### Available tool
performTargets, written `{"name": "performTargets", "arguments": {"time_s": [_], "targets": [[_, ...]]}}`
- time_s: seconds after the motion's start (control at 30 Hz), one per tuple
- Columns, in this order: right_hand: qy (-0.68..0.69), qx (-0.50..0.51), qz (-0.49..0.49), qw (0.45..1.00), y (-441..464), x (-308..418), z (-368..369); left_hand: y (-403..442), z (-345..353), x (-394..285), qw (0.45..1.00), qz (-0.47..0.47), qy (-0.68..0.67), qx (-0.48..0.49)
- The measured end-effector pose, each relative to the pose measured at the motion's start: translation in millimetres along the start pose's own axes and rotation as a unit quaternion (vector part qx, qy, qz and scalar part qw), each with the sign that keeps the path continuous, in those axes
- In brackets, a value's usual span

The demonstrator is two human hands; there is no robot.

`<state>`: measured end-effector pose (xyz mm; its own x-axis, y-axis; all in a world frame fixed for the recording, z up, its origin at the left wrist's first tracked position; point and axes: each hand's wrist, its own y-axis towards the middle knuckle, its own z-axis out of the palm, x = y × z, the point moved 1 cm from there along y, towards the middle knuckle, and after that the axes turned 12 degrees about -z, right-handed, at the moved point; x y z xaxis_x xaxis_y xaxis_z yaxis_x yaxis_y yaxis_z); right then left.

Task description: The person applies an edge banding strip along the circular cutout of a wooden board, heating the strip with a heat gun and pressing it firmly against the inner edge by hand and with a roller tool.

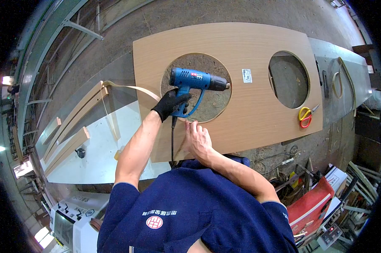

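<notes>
Head view: the left hand (172, 104), in a black glove, is closed around the handle of a blue heat gun (194, 80), fingers wrapped rather than spread. The gun is over the left round cutout (199, 103) of a wood-grain panel (249, 122), its metal nozzle pointing to picture right, its black cord (172, 141) running down towards the person's body. Bare and partly open, the right hand (199, 141) has its fingertips at the cutout's near rim — whether they pinch anything there I cannot tell. A pale edge-banding strip (133, 87) reaches from the curved wooden pieces (79, 114) at picture left to beside the left wrist. Scissors (307, 116) with yellow and red handles rest on the panel, just below the right cutout (289, 80) — a white label (247, 76) sits between both openings.
</notes>
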<state>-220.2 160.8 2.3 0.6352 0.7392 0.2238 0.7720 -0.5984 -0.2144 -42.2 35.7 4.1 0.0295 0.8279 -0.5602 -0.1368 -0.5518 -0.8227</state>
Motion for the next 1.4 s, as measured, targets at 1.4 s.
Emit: {"name": "performTargets", "arguments": {"time_s": [1.4], "targets": [[-0.030, -0.045, -0.006, 0.999, -3, -4, 1, -41, -43, -8, 0.981, -0.003, 0.188, 0.040]]}}
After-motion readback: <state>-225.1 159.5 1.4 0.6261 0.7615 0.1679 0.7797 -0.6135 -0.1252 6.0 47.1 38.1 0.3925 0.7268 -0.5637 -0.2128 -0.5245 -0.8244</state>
